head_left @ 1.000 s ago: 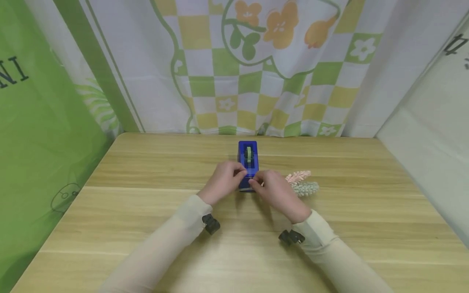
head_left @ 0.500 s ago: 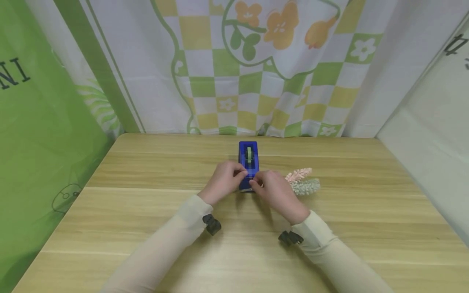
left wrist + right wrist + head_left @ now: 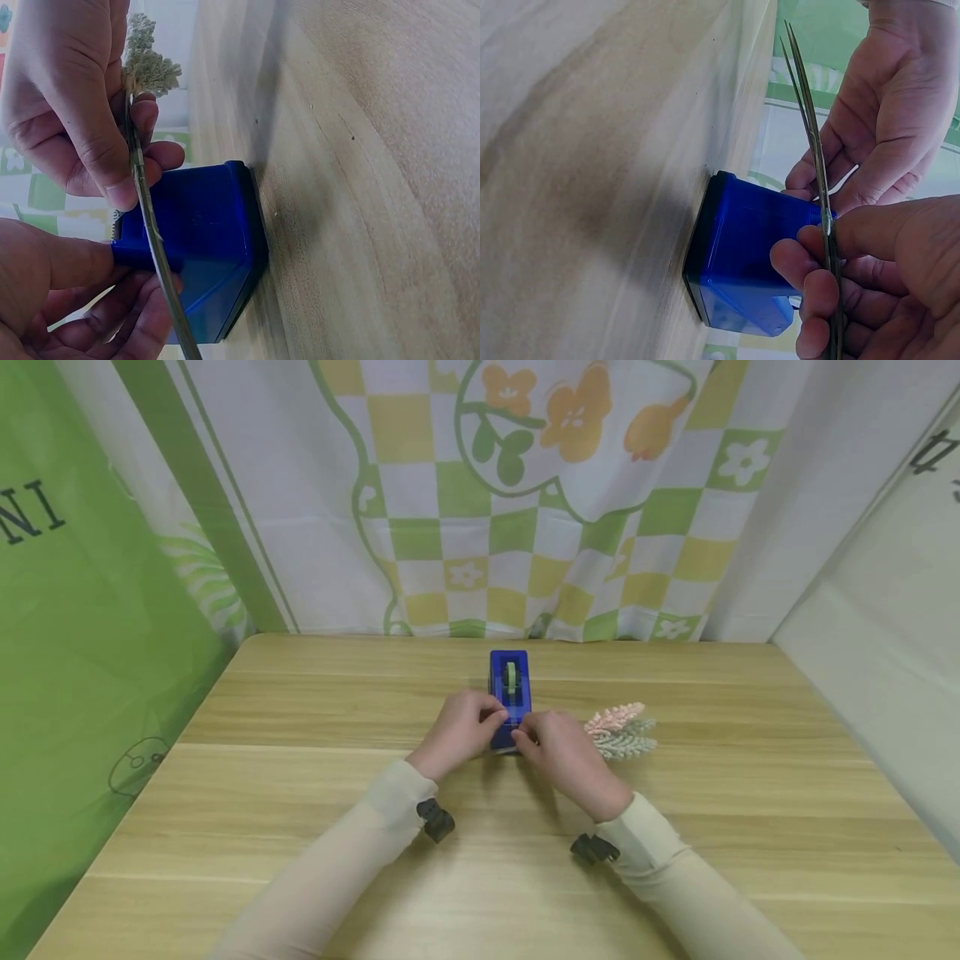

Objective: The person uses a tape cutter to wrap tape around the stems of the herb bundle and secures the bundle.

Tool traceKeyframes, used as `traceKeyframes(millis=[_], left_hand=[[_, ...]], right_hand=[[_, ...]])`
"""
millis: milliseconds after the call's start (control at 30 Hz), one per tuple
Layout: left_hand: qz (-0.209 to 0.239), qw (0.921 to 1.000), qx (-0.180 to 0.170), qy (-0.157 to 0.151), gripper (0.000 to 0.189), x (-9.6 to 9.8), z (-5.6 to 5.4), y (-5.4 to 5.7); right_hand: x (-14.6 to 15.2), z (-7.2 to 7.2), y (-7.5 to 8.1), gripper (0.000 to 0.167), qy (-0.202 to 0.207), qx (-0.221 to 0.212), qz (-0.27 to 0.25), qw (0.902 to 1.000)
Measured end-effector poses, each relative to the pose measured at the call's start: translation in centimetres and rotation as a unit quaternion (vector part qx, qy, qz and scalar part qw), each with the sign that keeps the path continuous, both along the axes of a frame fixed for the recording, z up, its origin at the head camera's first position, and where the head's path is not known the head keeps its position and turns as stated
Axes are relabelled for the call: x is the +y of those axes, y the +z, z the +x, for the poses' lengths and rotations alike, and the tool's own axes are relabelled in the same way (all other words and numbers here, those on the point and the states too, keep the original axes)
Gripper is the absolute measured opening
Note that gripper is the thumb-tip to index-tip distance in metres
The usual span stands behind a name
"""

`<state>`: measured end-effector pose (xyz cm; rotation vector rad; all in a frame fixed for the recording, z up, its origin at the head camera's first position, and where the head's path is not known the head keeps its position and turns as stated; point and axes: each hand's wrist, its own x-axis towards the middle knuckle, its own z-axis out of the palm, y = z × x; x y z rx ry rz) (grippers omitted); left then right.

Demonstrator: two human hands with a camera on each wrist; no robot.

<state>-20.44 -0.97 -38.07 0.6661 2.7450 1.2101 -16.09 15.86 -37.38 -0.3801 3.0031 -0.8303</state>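
Observation:
A blue tape dispenser (image 3: 510,656) stands on the table with a pale tape roll (image 3: 512,678) inside. At its front end my left hand (image 3: 457,733) pinches thumb and fingers together; the tape there is nearly hidden. Just right of it, my right hand (image 3: 570,760) grips the thin stems (image 3: 814,139) of an artificial flower bunch between thumb and curled fingers. Those stems cross close in front of the dispenser, with a shiny patch (image 3: 827,219) beside the right fingertips. A pink flower head (image 3: 617,717) and a grey-green one (image 3: 628,743) stick out past the right hand.
The wooden table (image 3: 315,693) reaches back to a checked curtain (image 3: 465,543). A green cloth (image 3: 97,610) hangs on the left, a white one (image 3: 885,627) on the right. Black wrist cameras (image 3: 435,820) sit at both cuffs.
The flower heads have turned slightly and shifted a little to the right behind the right hand. Both hands stay almost in place at the dispenser's front.

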Motion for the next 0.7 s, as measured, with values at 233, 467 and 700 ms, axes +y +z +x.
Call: traceKeyframes(millis=[233, 467, 700], left_hand=[[-0.001, 1.0, 0.0, 0.003, 0.02, 0.02, 0.08, 0.08], [0.004, 1.0, -0.006, -0.001, 0.02, -0.02, 0.14, 0.17], [0.009, 0.9999, 0.002, -0.004, 0.02, -0.15, 0.24, 0.28]], right_hand=[[0.04, -0.07, -0.15, 0.037, 0.006, 0.008, 0.01, 0.9999], [0.32, 0.0, -0.24, 0.034, 0.02, 0.01, 0.015, 0.9996], [0.41, 0.05, -0.33, 0.029, 0.032, 0.006, 0.0, 0.9995]])
